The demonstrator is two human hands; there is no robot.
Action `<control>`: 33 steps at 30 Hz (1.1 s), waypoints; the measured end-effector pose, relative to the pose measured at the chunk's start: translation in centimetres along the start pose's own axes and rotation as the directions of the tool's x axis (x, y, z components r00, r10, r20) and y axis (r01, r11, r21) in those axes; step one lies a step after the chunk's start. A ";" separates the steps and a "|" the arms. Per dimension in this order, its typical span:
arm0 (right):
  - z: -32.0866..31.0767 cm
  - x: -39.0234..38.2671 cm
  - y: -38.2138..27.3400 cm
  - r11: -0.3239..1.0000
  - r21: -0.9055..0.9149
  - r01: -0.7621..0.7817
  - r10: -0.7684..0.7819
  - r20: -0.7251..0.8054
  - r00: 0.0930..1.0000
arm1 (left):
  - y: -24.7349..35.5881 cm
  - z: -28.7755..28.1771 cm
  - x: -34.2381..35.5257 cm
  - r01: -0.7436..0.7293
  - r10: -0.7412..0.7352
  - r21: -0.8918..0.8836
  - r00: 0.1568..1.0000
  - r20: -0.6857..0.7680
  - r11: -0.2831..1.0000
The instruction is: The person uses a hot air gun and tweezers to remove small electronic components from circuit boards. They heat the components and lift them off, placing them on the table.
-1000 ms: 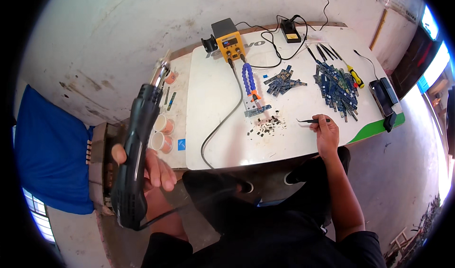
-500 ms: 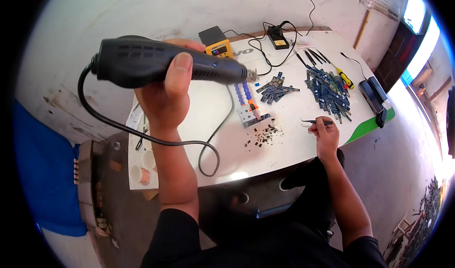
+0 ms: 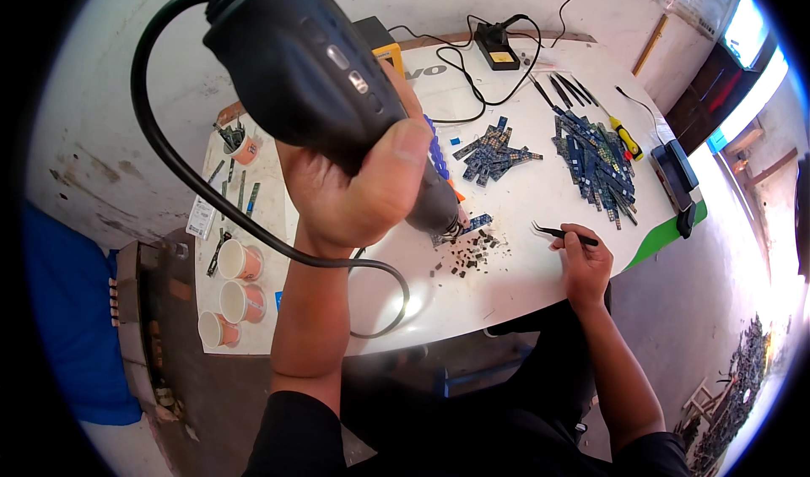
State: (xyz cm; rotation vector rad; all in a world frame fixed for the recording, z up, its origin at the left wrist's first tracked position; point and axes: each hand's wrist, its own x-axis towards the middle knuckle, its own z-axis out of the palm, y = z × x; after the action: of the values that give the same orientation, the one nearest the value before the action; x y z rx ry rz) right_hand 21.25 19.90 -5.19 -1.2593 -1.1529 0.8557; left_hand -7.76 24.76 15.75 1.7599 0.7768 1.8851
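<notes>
Black handpiece (image 3: pixel 325 76), tweezers (image 3: pixel 557 233), fingers (image 3: pixel 403 152) closed around each

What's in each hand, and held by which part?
Left hand: black hot-air gun, gripped around the middle of its body. Right hand: black tweezers, pinched toward the rear end, tips free.
</notes>
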 end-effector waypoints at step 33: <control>1.8 -0.9 -2.2 0.803 -0.328 0.497 -0.457 0.197 0.867 | -0.9 -1.0 0.1 -0.048 0.047 0.017 0.997 0.059 0.999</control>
State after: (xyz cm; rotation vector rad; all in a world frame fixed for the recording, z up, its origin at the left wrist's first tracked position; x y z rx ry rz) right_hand 19.05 19.20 -3.31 -1.1419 -1.6893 0.3320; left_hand -8.80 25.47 15.20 1.8521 0.7391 1.8534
